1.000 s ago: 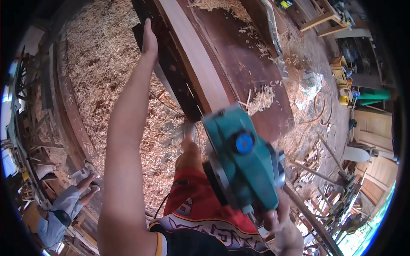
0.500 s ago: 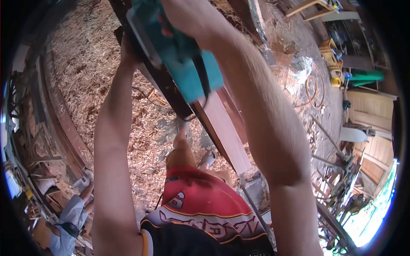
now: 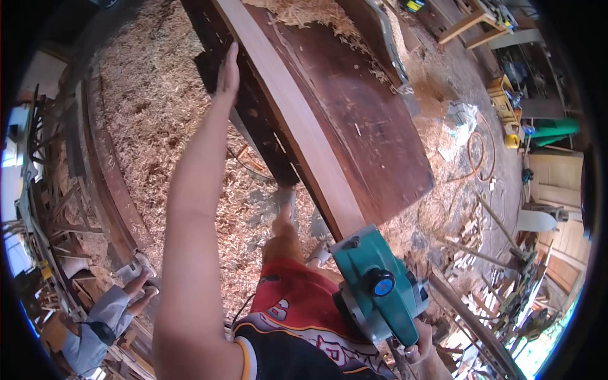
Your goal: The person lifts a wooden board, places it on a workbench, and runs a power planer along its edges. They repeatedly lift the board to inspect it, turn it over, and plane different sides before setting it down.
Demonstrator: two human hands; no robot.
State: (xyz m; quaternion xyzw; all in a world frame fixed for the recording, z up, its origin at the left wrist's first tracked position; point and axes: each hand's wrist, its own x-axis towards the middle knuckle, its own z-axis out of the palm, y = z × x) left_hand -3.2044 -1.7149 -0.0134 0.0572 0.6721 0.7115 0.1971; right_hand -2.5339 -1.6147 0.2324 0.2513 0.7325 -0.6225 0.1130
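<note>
A green electric planer (image 3: 373, 278) sits at the near end of a long pale wooden board (image 3: 304, 133). My right hand (image 3: 423, 343) is wrapped round the planer's rear handle, low at the right. Higher up, my left hand (image 3: 229, 77) rests with straight fingers along the board's dark left side, holding nothing. The board stands on edge beside a broad dark brown tabletop (image 3: 367, 107), its pale upper face showing. A dark beam (image 3: 266, 142) runs along its left.
Wood shavings (image 3: 152, 120) cover the floor. A coiled orange hose (image 3: 478, 155) lies at the right, near a yellow container (image 3: 512, 140). Scrap wood (image 3: 481, 253) is piled at the lower right. Another person (image 3: 104, 323) is at the lower left.
The planer has come from the far part of the board back to its near end, with my right hand on it. The board's pale face and the tabletop now show.
</note>
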